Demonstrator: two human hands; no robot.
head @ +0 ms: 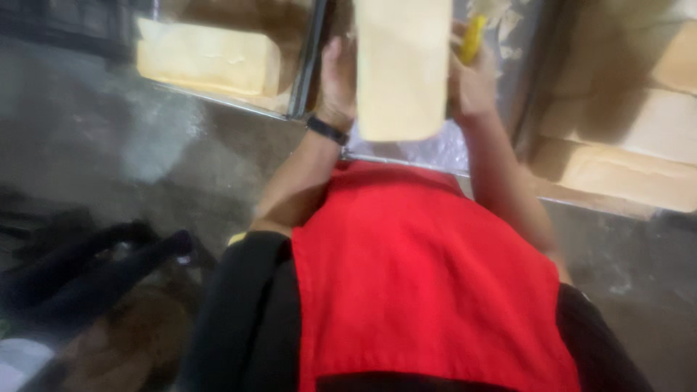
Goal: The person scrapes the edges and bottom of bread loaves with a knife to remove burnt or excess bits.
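The left hand [338, 80] is pressed flat against the near side of a pale loaf [401, 65], fingers wrapped on it, a dark band [326, 130] at the wrist. The loaf stands on end over a metal tray [406, 156], between both palms. The right hand [472, 76] grips its other side — and seems to pinch a yellow tool [473, 38] too, though blur hides how. Another loaf [207, 58] lies far left, 2 more [632, 138] stacked at right. I'd worry the tall loaf tips or tears — soft crumb, squeezed unevenly, with 1 hand sharing its grip.
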